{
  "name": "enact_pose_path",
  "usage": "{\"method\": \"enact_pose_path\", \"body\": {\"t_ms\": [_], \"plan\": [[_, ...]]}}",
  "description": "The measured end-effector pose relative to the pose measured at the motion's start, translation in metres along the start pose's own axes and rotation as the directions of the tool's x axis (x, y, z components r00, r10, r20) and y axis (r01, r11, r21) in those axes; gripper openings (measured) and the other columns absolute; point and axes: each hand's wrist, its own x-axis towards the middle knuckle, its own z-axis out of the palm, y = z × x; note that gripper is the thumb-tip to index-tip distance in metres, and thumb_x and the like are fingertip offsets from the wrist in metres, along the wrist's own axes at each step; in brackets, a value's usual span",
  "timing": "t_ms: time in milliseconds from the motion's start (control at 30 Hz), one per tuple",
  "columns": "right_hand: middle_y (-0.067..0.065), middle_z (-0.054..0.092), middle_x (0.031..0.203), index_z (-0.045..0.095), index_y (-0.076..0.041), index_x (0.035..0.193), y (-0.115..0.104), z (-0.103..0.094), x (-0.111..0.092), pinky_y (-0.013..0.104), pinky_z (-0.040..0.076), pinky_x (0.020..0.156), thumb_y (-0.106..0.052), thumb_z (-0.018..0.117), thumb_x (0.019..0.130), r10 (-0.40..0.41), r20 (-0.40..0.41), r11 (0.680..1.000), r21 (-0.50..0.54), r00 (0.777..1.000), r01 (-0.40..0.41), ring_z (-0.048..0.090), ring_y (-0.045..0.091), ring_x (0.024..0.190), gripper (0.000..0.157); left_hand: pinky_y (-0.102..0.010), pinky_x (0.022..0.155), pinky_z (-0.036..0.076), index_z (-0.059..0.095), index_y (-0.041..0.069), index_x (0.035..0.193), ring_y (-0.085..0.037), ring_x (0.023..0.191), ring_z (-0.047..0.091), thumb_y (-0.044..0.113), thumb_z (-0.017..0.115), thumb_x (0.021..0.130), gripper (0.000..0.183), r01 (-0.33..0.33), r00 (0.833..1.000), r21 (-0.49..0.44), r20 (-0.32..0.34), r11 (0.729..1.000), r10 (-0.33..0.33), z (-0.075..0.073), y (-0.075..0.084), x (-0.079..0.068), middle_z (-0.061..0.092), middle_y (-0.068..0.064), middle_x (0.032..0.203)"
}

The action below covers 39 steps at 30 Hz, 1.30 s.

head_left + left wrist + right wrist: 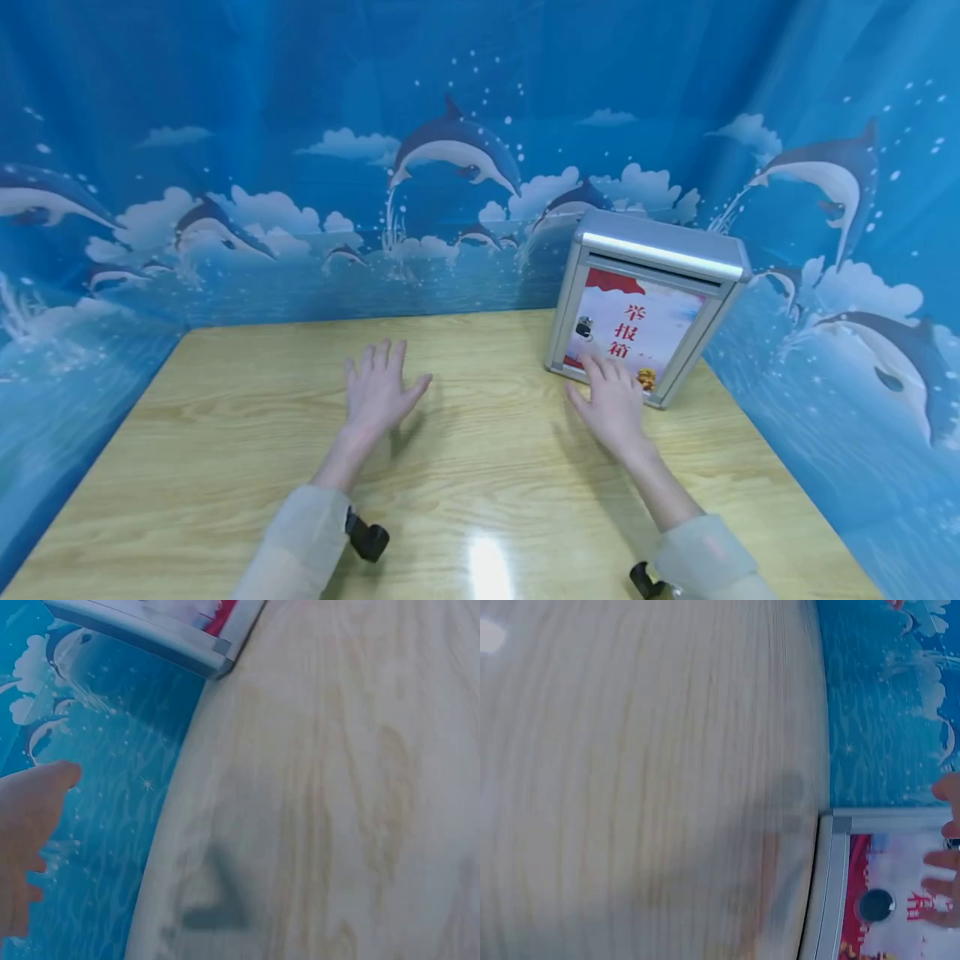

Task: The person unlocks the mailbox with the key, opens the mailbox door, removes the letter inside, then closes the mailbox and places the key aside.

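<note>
A silver metal report box (637, 304) stands at the back right of the table, with a slot near its top, red Chinese characters on its front panel and a small lock (583, 327) at the panel's left. My right hand (613, 407) hovers before the box's lower front, fingers spread and holding nothing; in the head view its fingertips overlap the panel. In the right wrist view those fingers (946, 881) show at the edge beside the panel. My left hand (377, 392) is held over the table's left middle, fingers straight and thumb out, with nothing in it.
The light wood-grain table (480, 467) reaches back to a blue curtain (315, 100) printed with dolphins, which also hangs along both sides. Each wrist wears a small black camera, such as the left one (367, 537). A bright light reflection shows at the table's front.
</note>
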Motion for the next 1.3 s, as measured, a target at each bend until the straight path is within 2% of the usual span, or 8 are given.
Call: {"method": "enact_pose_path", "body": {"t_ms": [133,300,467,567,733,967,1133,1300], "plan": [[0.016,0.065,0.087,0.066,0.002,0.093,0.009,-0.006,0.001,0.046,0.046,0.071,-0.014,0.065,0.081,-0.067,-0.230,0.993,0.082,0.971,0.087,0.058,0.034,0.081,0.019,-0.048,0.090,0.039,0.056,-0.001,0.113,-0.035,0.103,0.052,0.042,0.057,0.089,0.049,-0.016,0.994,-0.138,-0.114,0.990,0.000,-0.005,0.010,0.006,0.058,-0.018,0.109],[0.008,0.049,0.056,0.048,-0.005,0.058,0.027,-0.018,0.002,0.035,0.034,0.048,-0.009,0.063,0.078,-0.082,-0.555,0.976,0.124,0.827,0.180,0.044,0.025,0.053,0.025,-0.033,0.052,0.037,0.051,0.007,0.069,-0.021,0.056,0.046,0.029,0.060,0.089,0.031,-0.055,0.978,-0.328,-0.210,0.943,-0.016,-0.015,0.030,0.015,0.050,-0.005,0.063],[0.010,0.046,0.063,0.048,0.004,0.068,0.047,-0.033,0.006,0.029,0.030,0.058,-0.014,0.060,0.079,0.117,-0.726,0.960,0.257,0.678,0.109,0.041,0.022,0.061,0.025,-0.031,0.050,0.033,0.050,0.011,0.070,-0.018,0.054,0.043,0.037,0.057,0.090,0.034,-0.040,0.984,-0.450,-0.175,0.892,-0.045,-0.025,0.050,0.028,0.048,-0.003,0.063],[-0.002,0.043,0.080,0.048,0.003,0.083,0.058,-0.044,0.008,0.024,0.028,0.067,-0.015,0.061,0.080,0.313,-0.699,0.902,0.431,0.643,0.031,0.038,0.010,0.075,0.022,-0.034,0.061,0.040,0.058,0.007,0.088,-0.020,0.070,0.049,0.041,0.059,0.089,0.033,-0.033,0.990,-0.522,-0.135,0.852,-0.045,-0.030,0.064,0.039,0.054,-0.005,0.079],[-0.014,0.035,0.105,0.041,-0.005,0.121,0.079,-0.058,0.013,0.025,0.029,0.086,-0.020,0.063,0.085,0.497,-0.563,0.802,0.589,0.661,-0.101,0.036,0.006,0.100,0.045,-0.041,0.086,0.042,0.047,0.005,0.128,-0.025,0.105,0.047,0.047,0.060,0.086,0.060,-0.013,0.998,-0.597,-0.062,0.802,-0.030,-0.032,0.085,0.060,0.051,-0.011,0.115],[0.017,0.041,0.130,0.033,-0.002,0.139,0.101,-0.058,0.013,0.042,0.026,0.102,-0.033,0.061,0.087,0.532,-0.418,0.792,0.554,0.736,-0.258,0.035,0.030,0.120,0.067,-0.049,0.101,0.032,0.025,0.013,0.146,-0.027,0.131,0.031,0.053,0.059,0.085,0.080,0.011,0.998,-0.640,0.057,0.769,0.033,-0.022,0.114,0.082,0.034,-0.010,0.144],[0.018,0.034,0.139,0.022,-0.005,0.145,0.103,-0.057,0.012,0.051,0.026,0.102,-0.039,0.057,0.090,0.542,-0.253,0.764,0.546,0.801,-0.344,0.032,0.034,0.125,0.074,-0.050,0.106,0.024,0.015,0.017,0.149,-0.029,0.137,0.020,0.051,0.059,0.086,0.085,0.035,0.989,-0.666,0.133,0.745,0.072,-0.007,0.135,0.091,0.020,-0.009,0.152],[0.020,0.030,0.142,0.016,-0.007,0.147,0.100,-0.055,0.014,0.056,0.027,0.100,-0.044,0.053,0.091,0.545,-0.155,0.743,0.545,0.824,-0.389,0.032,0.038,0.126,0.077,-0.048,0.107,0.022,0.013,0.019,0.150,-0.028,0.137,0.020,0.048,0.057,0.088,0.081,0.028,0.983,-0.688,0.150,0.725,0.105,0.009,0.150,0.097,0.018,-0.007,0.153]]}}
